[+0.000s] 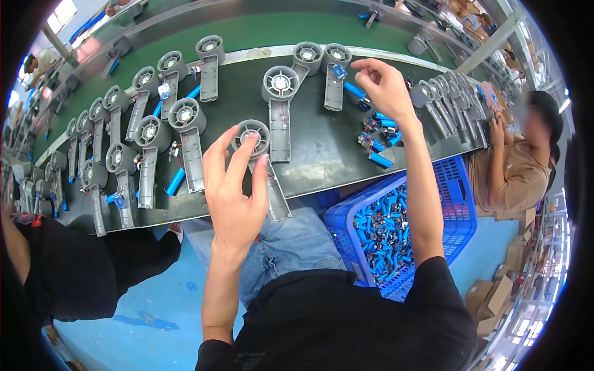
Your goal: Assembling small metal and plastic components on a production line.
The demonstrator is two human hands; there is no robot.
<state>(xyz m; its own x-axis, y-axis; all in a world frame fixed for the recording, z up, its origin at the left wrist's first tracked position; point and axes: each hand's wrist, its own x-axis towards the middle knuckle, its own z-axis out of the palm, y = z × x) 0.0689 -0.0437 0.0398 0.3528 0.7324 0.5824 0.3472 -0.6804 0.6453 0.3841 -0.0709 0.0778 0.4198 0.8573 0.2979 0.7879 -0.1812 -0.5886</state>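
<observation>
A grey fan housing [255, 131] with a long open handle half [272, 198] lies by the near edge of the dark table. My left hand [235, 191] is over it, fingers spread, the tips at or just above its round rim. My right hand [387, 93] is farther right with thumb and index finger apart. It is near a blue battery cell [354, 90] and a small blue circuit board [339, 72], which lies against another fan housing [337, 54]. I see nothing held in it. Between the hands lies one more fan housing [280, 83].
Many grey fan housings [150, 133] line the left; others [442, 99] stand in a row at right. Battery cells with boards [378, 133] lie right of centre. A blue basket [455, 198] of cells stands below. A co-worker [513, 154] sits at right; another person's dark sleeve [68, 266] is left.
</observation>
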